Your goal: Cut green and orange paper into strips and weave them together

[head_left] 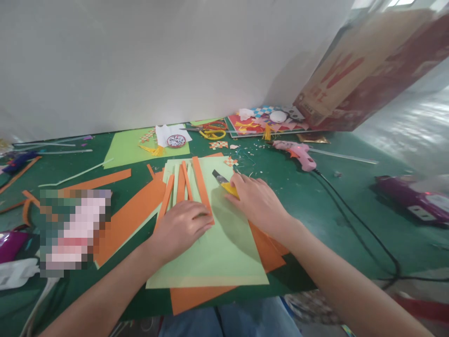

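Gripping yellow cutter (230, 189) in R hand (257, 199), just R of ctr, fingers closed round handle, blade aimed upper L over pale green sheet (228, 255). Resting L hand (184, 222) on orange strips (202, 184), L of ctr, fingers bent & close tog.; can't tell if pinching any. Also in view: orange paper (196, 299) under sheet, lower ctr; pink glue gun (300, 156), R of ctr; scissors (210, 137), upper ctr.
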The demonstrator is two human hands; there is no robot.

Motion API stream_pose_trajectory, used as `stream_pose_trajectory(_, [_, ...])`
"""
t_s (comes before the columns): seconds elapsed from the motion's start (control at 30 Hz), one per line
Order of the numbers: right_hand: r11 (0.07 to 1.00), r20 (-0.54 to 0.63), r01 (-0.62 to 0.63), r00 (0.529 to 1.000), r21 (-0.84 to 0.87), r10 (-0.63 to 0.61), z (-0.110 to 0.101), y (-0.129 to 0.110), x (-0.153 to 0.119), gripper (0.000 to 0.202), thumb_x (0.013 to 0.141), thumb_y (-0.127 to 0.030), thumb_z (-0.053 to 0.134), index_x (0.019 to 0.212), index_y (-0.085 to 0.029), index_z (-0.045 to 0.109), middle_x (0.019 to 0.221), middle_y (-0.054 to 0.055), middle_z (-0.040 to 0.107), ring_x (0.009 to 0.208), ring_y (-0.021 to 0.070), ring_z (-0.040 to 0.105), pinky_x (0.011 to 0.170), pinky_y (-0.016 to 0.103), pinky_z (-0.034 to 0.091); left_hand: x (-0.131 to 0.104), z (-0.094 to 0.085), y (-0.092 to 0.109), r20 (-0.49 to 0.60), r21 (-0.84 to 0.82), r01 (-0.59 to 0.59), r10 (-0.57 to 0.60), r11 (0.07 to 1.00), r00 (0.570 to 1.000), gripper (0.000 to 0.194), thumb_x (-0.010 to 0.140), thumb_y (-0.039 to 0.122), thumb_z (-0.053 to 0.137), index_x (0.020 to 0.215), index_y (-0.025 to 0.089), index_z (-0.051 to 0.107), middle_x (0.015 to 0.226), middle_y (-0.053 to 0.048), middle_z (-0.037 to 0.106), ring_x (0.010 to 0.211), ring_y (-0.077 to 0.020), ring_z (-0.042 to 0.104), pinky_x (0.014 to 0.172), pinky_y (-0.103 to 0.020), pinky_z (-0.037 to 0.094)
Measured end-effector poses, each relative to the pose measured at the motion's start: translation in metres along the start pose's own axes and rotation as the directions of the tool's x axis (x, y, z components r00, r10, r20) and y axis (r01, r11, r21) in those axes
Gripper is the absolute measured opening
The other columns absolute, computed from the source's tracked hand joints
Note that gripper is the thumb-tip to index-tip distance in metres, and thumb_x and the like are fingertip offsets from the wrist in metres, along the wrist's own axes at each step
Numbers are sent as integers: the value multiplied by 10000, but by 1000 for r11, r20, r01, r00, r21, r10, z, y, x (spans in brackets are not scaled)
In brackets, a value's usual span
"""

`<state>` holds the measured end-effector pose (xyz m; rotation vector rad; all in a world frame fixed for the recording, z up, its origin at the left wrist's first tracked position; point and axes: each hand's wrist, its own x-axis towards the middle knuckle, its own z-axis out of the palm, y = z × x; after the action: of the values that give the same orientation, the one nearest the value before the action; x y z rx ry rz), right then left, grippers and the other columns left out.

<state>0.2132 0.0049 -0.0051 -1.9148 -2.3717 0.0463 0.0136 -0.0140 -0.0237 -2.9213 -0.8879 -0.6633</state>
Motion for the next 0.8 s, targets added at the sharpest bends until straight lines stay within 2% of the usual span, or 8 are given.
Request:
stream_pose_trajectory(0.07, [1000, 8, 17, 1000, 6, -17, 1, 1, -3, 73, 858, -175, 491, 923, -148, 513, 887, 80, 640, 773, 220, 603, 671, 315, 365, 0, 0, 0, -18, 7, -11, 11, 1000, 1000, 197, 915, 229, 511, 892, 153, 691, 916, -51, 716, 887, -220, 664, 754, -366, 548])
stream_pose_trajectory(0.17, [997, -44, 54, 998, 50, -52, 2, 11, -13, 109, 846, -132, 452, 920, -162, 526, 853, 66, 629, 743, 214, 588, 675, 326, 387, 0, 0, -1, -48, 29, -30, 32, 999, 998, 212, 920, 211, 497, 872, 143, 692, 901, -57, 722, 861, -219, 672, 726, -362, 552])
stream_pose_trajectory(0.3, [944, -171, 269, 956, 190, -238, 6, 29, -42, 187, 869, -151, 443, 1015, -194, 553, 910, 64, 609, 837, 204, 576, 750, 340, 442, 0, -1, 0, -36, 39, -35, 37, 999, 999, 259, 944, 211, 447, 879, 151, 690, 906, -50, 726, 874, -203, 673, 746, -352, 549])
stream_pose_trajectory(0.37, [905, -203, 334, 936, 262, -287, 8, 35, -59, 199, 890, -161, 415, 1010, -209, 565, 929, 71, 594, 867, 190, 568, 740, 318, 464, 0, -1, 0, -18, 22, -26, 27, 999, 999, 273, 953, 214, 429, 885, 158, 688, 923, -38, 727, 889, -193, 671, 769, -344, 544])
stream_pose_trajectory(0.57, [881, -193, 397, 915, 259, -355, 7, 34, -92, 233, 907, -155, 383, 997, -229, 585, 868, 59, 589, 783, 179, 570, 639, 301, 473, 0, -3, 1, 0, -1, -5, 5, 1000, 1000, 292, 960, 227, 412, 907, 170, 694, 946, -35, 729, 920, -183, 665, 813, -342, 539])
stream_pose_trajectory(0.8, [889, -159, 392, 918, 237, -362, 7, 23, -94, 231, 899, -141, 403, 1003, -229, 591, 878, 59, 588, 771, 179, 561, 652, 319, 477, 1, -2, 1, -35, 2, -9, 9, 1000, 999, 323, 966, 234, 395, 866, 150, 691, 912, -35, 735, 891, -185, 674, 787, -342, 550])
